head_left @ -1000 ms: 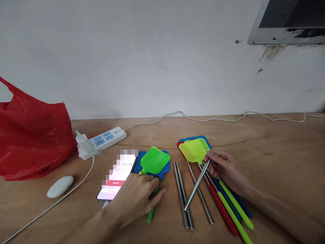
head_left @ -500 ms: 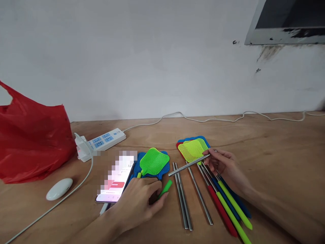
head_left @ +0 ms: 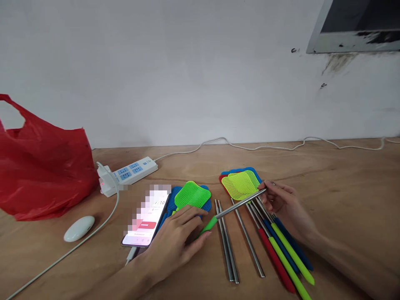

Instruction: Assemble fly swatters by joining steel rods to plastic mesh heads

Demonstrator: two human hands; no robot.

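Observation:
My left hand (head_left: 178,239) is closed around a green rubber grip sleeve (head_left: 208,225), its tip pointing right. My right hand (head_left: 283,204) pinches the far end of a metal rod (head_left: 240,203), held slanted above the table. The rod's lower end meets the green sleeve's tip. Just behind my left hand lie a green swatter head (head_left: 192,195) on a blue swatter head (head_left: 204,205). Under my right hand lies a pile of finished swatters (head_left: 240,184) with red, blue and yellow-green handles.
Three loose metal rods (head_left: 228,250) lie between my hands. A phone (head_left: 146,223) with a lit screen sits left of my left hand. Further left are a white mouse (head_left: 78,228), a power strip (head_left: 128,173) with cables, and a red plastic bag (head_left: 43,166). The wooden table (head_left: 343,187) meets a white wall.
My right hand swung the rod from pointing down to pointing left. My left hand lifted the green sleeve and turned it right. Rod end and sleeve tip have come together.

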